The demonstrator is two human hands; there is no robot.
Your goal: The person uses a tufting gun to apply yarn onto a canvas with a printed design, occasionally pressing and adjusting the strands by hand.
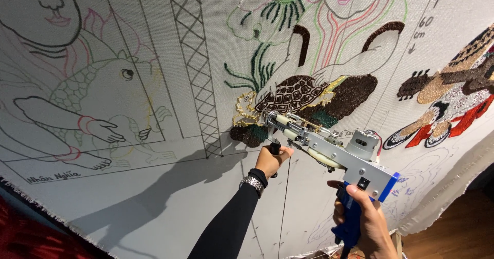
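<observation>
Gun: one tufting gun (pixel 329 153), grey metal body, blue grip, nose against the cloth (pixel 154 197) by the dark tufted patch (pixel 247 134).
Left hand (pixel 271 159): clenched on the black front handle.
Right hand (pixel 366 223): grasping the blue grip.
Cloth: one, white weave, line drawings, part tufted.
</observation>
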